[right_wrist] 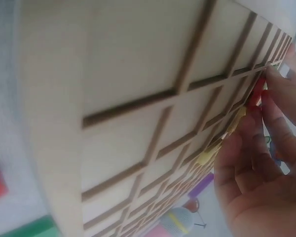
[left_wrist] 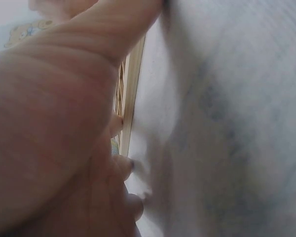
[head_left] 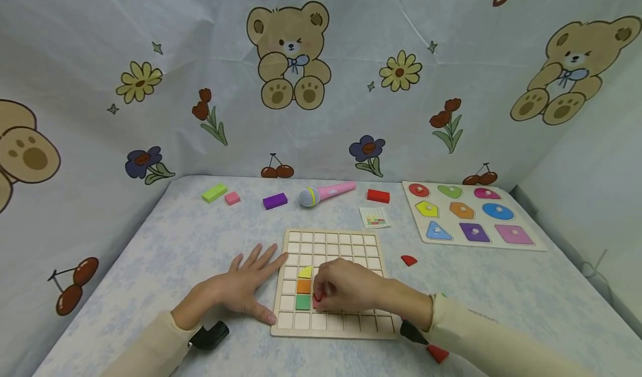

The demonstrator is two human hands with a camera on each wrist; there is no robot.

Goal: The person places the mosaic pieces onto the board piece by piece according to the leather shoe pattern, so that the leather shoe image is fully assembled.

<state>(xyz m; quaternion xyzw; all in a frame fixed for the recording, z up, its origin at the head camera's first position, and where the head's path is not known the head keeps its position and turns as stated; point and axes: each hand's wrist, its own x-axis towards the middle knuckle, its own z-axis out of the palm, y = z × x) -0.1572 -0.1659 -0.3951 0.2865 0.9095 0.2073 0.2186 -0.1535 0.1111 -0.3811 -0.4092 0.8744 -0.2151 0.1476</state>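
A wooden grid board (head_left: pixel 336 334) lies on the table in the head view. In one column near its left side sit a yellow piece (head_left: pixel 305 272) with a curved edge, an orange square (head_left: pixel 304 286) and a green square (head_left: pixel 302 302). My right hand (head_left: pixel 351 286) is over the board, pinching a small red piece (right_wrist: pixel 257 93) at the cell beside the green square. The piece's full shape is hidden by the fingers. My left hand (head_left: pixel 243 285) lies spread at the board's left edge, its thumb and fingertips touching the frame.
Red pieces lie right of the board, one a quarter circle (head_left: pixel 408 260), another (head_left: pixel 438 353) near my right sleeve. Behind stand a pattern card (head_left: pixel 375 217), a toy microphone (head_left: pixel 328 192), and green (head_left: pixel 214 193), pink (head_left: pixel 232 198), purple (head_left: pixel 275 201) and red (head_left: pixel 378 196) blocks. A shape puzzle (head_left: pixel 455 233) occupies the back right.
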